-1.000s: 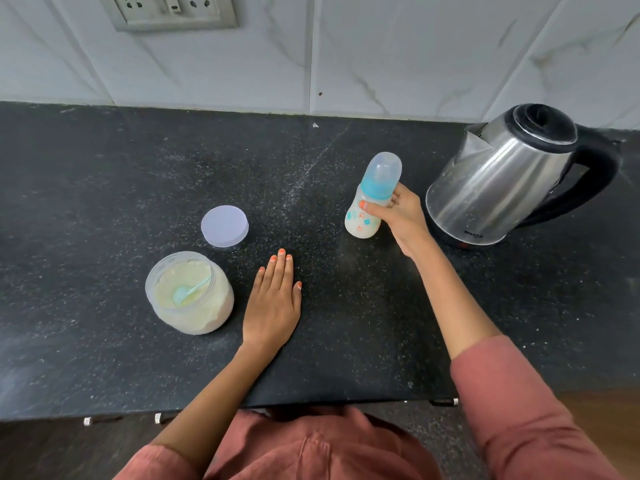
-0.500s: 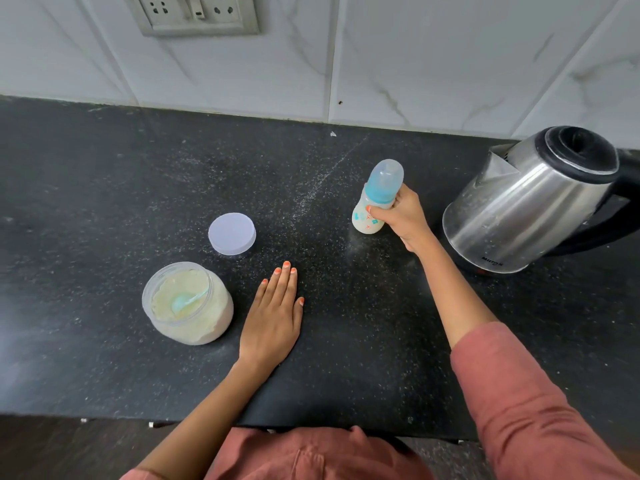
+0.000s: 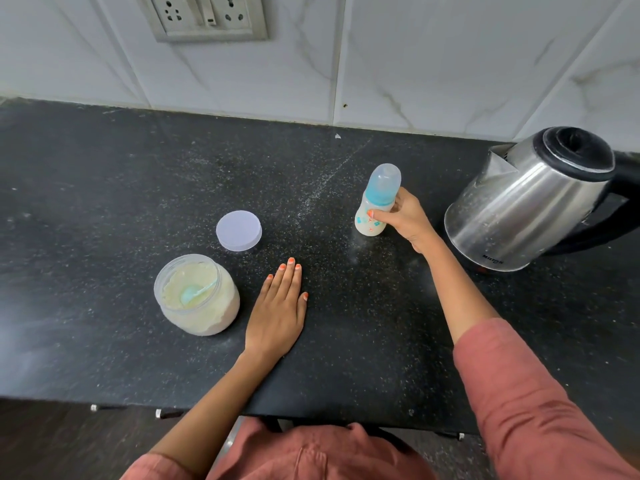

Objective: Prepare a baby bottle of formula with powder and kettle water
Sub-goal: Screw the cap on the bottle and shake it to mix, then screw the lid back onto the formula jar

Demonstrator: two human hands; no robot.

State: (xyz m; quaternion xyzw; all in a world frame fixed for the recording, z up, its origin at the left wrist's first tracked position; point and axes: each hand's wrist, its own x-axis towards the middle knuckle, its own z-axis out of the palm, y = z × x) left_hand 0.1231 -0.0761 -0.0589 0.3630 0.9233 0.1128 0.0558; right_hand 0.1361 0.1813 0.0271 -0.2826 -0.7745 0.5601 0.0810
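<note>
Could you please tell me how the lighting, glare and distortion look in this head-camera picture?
Head view: soft, even light, faint shadows; bright reflections streak the kettle; wide-angle distortion leans the kettle and tile joints outward; the bottle and right hand are sharp, the left of the countertop hazy.

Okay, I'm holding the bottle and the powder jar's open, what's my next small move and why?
Probably bring your left hand over to pull the clear cap off the bottle. Your right hand grips it upright on the counter, capped, while the powder jar stands open with the scoop inside, so nothing can go in yet.
</note>
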